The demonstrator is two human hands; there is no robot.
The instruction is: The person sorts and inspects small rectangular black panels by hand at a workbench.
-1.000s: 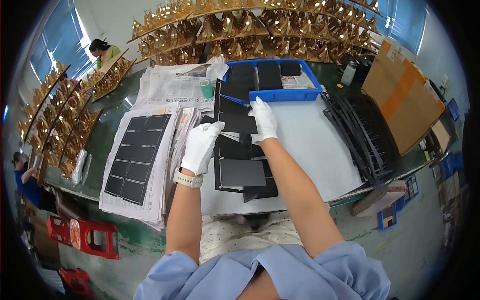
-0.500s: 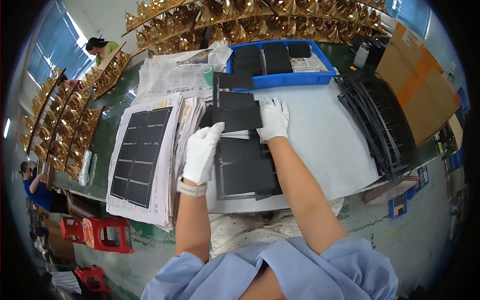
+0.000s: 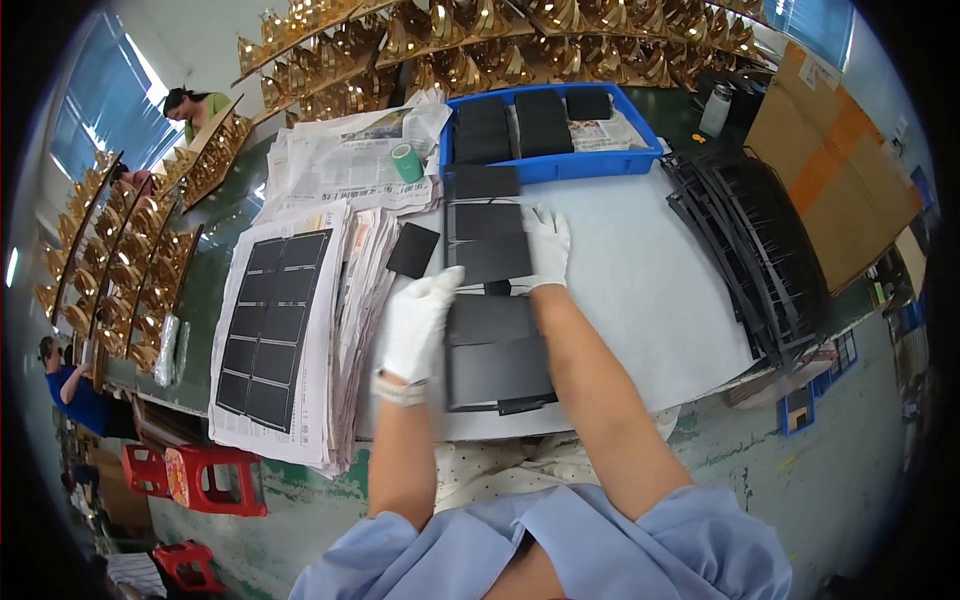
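Black panels point(image 3: 490, 258) pinched in LH point(image 3: 415, 325), RH point(image 3: 549, 250) grip unclear; wht tbl point(image 3: 640, 275), gold pcs point(image 3: 405, 36) bhnd.

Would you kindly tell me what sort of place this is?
Probably a factory workshop, judging by rows of shiny gold-coloured pieces, a blue rectangular plastic tray of black pieces, and flat black rectangular sheets by the white-gloved left hand.

The strip of black panels point(image 3: 490, 318) has shifted toward the right edge of the bench point(image 3: 225, 205), away from the newspaper stack point(image 3: 372, 295), so the small black square point(image 3: 413, 250) by that stack now shows whole. The left hand point(image 3: 418, 322) has moved rightward too. The right hand point(image 3: 546, 246), bent at the panels a second ago, now lies flatter, fingers toward the far edge.
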